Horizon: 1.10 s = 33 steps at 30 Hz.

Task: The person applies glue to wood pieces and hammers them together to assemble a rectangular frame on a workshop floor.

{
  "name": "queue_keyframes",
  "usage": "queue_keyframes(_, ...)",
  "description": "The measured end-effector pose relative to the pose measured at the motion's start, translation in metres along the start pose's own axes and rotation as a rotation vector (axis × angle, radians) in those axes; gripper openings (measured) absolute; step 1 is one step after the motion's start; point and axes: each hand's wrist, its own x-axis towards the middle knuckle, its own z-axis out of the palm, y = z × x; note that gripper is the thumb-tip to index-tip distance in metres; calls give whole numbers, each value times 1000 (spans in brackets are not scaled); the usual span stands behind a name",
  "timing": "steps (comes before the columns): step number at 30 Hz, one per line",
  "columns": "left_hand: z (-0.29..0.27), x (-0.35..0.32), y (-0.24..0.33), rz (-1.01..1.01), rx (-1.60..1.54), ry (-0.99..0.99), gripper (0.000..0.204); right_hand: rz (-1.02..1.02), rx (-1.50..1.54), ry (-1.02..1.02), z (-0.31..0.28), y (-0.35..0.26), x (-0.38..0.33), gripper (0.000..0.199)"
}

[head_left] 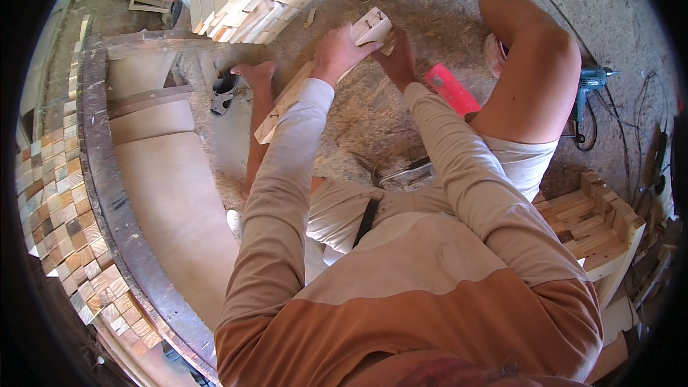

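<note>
Both arms reach forward over the floor between my bent legs. My left hand [337,56] is closed around a pale wooden piece [370,26], whose far end shows two dark screws or screw holes. At that same end my right hand [398,57] grips from the right side, its fingertips partly hidden behind the wood. A long pale strip [269,125] with a dark screw mark near its end slants down beside my left forearm. The forearm and hand cover its middle, so I cannot tell whether it is joined to the held piece.
Stacked wood blocks [251,3] stand at the far left. A red cylinder [451,88] lies by my right knee. A teal power drill [590,87] with a cord rests farther right. A slatted wooden piece [591,218] is at lower right, a dark-edged bench [107,201] at left, a sandal [223,94] nearby.
</note>
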Motion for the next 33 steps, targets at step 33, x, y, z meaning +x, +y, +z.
queue_keyframes(33,18,-1,-24,-48,-4,36,59,16,-109,11,1,-13,-9,79)
